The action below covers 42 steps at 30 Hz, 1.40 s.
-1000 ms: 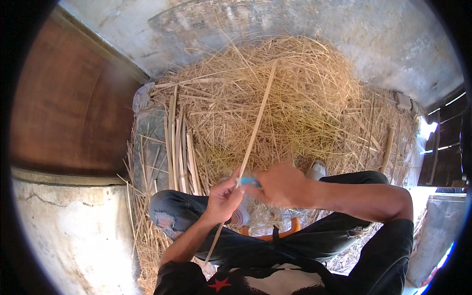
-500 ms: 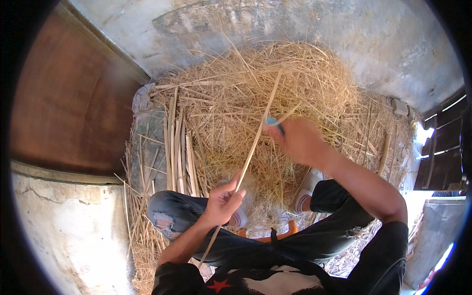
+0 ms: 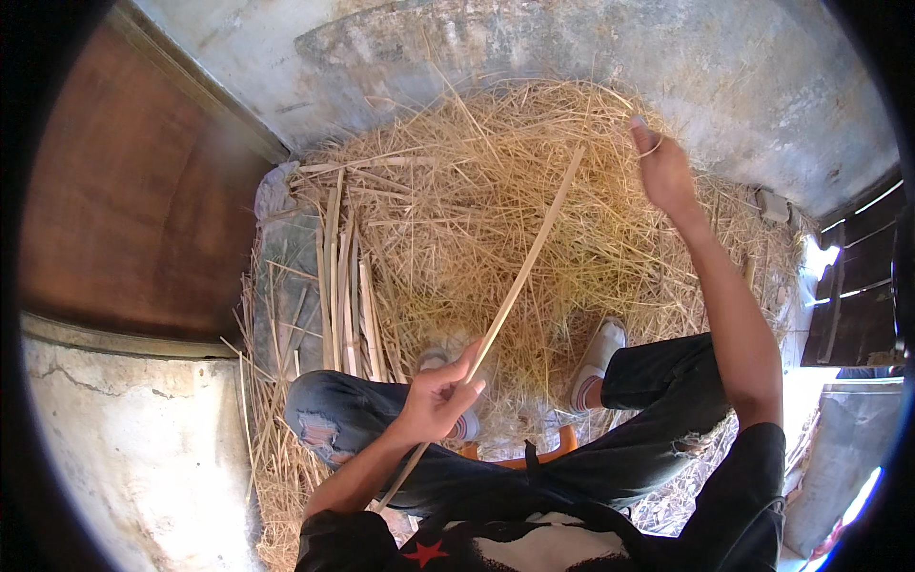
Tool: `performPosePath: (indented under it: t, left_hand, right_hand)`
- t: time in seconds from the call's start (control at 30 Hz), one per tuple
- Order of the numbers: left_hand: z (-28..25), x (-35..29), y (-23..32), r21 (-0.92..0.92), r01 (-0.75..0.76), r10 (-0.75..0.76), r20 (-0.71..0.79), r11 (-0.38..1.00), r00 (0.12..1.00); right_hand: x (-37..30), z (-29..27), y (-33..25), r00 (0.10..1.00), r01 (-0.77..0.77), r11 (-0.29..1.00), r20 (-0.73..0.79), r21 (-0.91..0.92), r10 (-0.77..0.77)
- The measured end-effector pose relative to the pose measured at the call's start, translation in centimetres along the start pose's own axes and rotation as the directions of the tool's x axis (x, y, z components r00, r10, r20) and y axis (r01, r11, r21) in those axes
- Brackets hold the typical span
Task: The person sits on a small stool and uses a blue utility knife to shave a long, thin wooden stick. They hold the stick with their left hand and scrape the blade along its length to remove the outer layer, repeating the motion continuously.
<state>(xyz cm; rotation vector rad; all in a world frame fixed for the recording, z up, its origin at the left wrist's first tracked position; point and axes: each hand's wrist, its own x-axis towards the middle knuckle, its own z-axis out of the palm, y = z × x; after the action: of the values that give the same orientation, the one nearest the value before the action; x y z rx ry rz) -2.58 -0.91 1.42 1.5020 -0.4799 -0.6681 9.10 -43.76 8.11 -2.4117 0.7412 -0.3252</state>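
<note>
My left hand (image 3: 434, 400) is closed over my left knee, thumb and fingers pinching a long, pale wooden or bamboo strip (image 3: 529, 257). The strip slants up and away to the right, its far tip over the shavings; its lower end passes under my wrist toward my lap. Out to the far right, clear of the strip, my right hand (image 3: 667, 176) is raised and closed. Its grip mostly hides a small knife, with only a greyish bit showing by the thumb. A thin curled shaving hangs by those fingers.
A broad heap of straw-coloured shavings (image 3: 610, 219) lies against the grey wall (image 3: 572, 48). Left of it rest several split strips (image 3: 334, 286). A brown door panel (image 3: 143, 191) stands at the left. My shoes (image 3: 600, 353) rest among the shavings, and an orange stool (image 3: 567, 439) shows between my legs.
My right hand has swept away from the strip, up and to the right. The strip's far end has swung slightly right; my left hand has barely shifted and keeps its hold.
</note>
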Motion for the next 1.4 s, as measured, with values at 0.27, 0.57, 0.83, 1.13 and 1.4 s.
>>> performPosePath:
  t: [0.27,0.57,0.83,1.13,1.4]
  left_hand:
    - [-0.6,0.5,0.9,-0.041,0.068,-0.069,-0.033,0.997,0.997]
    - [-0.2,1.4,1.2,-0.148,0.093,-0.105,-0.079,0.985,0.991]
    - [-0.3,1.1,0.3,-0.133,0.104,-0.122,-0.132,0.986,0.984]
    - [-0.4,0.6,0.0,-0.156,0.095,-0.113,-0.113,0.983,0.987]
    - [-0.9,-0.1,-0.5,-0.078,0.093,-0.101,-0.103,0.993,0.99]
  right_hand:
    - [-3.6,-0.1,0.2,0.979,0.192,0.963,0.03,0.187,-0.201]
    - [-14.6,2.5,-7.9,0.611,0.521,0.854,0.691,0.019,-0.388]
    - [-18.3,4.7,-8.2,0.479,0.541,0.836,0.784,0.092,-0.396]
    - [-12.0,4.5,-6.8,0.738,0.451,0.892,0.559,0.007,-0.378]
    - [-15.3,5.3,-7.1,0.663,0.548,0.835,0.58,0.055,-0.473]
